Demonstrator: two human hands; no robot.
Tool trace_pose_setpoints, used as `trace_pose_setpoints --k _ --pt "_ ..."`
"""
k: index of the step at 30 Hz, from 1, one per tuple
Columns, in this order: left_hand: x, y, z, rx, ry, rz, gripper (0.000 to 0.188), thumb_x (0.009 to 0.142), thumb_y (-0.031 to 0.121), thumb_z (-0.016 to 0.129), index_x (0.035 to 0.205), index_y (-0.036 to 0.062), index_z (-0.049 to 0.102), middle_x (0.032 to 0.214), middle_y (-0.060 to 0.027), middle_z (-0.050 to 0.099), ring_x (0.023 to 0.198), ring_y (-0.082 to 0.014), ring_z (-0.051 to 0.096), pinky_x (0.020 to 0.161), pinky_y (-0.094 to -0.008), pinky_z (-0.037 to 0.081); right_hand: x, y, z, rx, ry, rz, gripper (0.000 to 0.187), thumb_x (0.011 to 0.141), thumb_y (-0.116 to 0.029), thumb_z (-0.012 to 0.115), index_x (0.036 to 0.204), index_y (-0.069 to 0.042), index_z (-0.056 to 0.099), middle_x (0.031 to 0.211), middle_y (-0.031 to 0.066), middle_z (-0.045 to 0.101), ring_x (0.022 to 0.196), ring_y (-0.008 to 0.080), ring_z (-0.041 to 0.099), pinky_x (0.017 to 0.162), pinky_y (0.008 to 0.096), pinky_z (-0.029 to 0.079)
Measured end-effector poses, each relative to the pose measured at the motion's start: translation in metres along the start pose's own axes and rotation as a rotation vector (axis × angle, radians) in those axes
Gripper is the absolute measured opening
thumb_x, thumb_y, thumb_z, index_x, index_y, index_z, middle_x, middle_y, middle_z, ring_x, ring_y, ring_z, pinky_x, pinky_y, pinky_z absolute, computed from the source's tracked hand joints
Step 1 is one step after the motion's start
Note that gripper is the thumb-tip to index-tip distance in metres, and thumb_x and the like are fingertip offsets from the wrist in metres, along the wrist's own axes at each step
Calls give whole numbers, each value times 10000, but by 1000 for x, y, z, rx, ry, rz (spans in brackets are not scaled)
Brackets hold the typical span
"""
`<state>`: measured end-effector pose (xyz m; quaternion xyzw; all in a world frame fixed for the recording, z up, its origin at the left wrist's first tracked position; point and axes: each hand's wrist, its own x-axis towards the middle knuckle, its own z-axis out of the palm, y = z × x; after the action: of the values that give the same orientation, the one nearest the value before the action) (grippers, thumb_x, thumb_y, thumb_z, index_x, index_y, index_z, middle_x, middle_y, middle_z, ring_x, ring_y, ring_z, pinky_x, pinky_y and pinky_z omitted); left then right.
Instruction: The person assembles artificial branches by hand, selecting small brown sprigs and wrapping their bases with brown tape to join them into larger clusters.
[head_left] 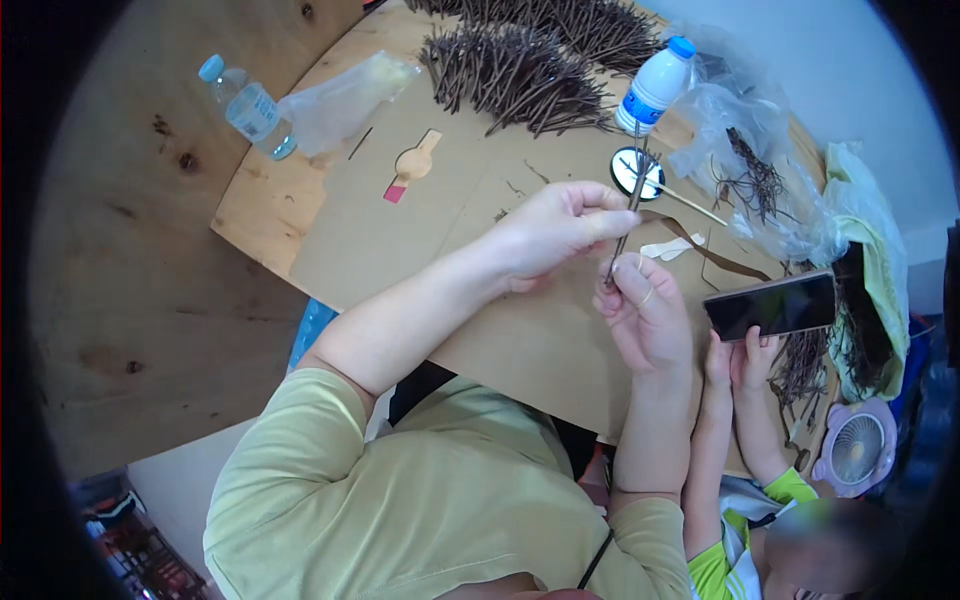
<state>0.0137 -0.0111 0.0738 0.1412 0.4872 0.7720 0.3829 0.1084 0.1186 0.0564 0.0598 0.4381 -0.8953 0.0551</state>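
Above the cardboard sheet, I hold a thin brown twig nearly upright. It has small offshoots near the top. My left hand is closed, thumb and fingers pinching the twig around its middle. Lower down, my right hand pinches the bottom end between thumb and forefinger. A flat brown strip trails rightward from near my hands; whether it joins the twig I cannot tell. Behind the twig is a round white disc with a dark rim, with a thin light stick by it.
Dark twig piles lie at the back beside a white bottle. A clear water bottle and a wooden paddle-shaped piece are left. At right, another person's hands hold a phone, near plastic bags and a small fan.
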Motion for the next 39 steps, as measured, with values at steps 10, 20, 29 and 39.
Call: trace_pose_setpoints --k 10,20,29,39 --pt "3 -16 -8 -113 -63 42 101 806 177 618 817 79 592 712 9 589 617 -37 499 615 -177 396 -7 15 9 139 -45 47 167 882 -159 497 863 -2 552 703 17 487 597 86 401 551 207 332" --pt "1 -13 -5 -78 11 60 90 807 158 613 818 72 591 715 -5 593 613 -37 487 605 -179 389 -8 17 10 43 -31 28 198 908 -193 452 863 -12 518 679 4 441 579 77 368 522 197 306" --pt "6 -9 -10 -79 -3 98 99 812 155 606 837 60 591 726 -9 595 636 -43 492 613 -177 399 -12 13 15 137 51 18 209 910 -173 438 923 17 525 695 12 451 606 96 392 560 230 324" --pt "6 -10 -9 -57 -39 100 119 812 152 608 863 45 595 739 -15 603 665 -46 522 634 -179 413 -10 15 7 85 -45 39 200 909 -179 442 802 -19 495 702 13 450 604 87 380 549 217 309"
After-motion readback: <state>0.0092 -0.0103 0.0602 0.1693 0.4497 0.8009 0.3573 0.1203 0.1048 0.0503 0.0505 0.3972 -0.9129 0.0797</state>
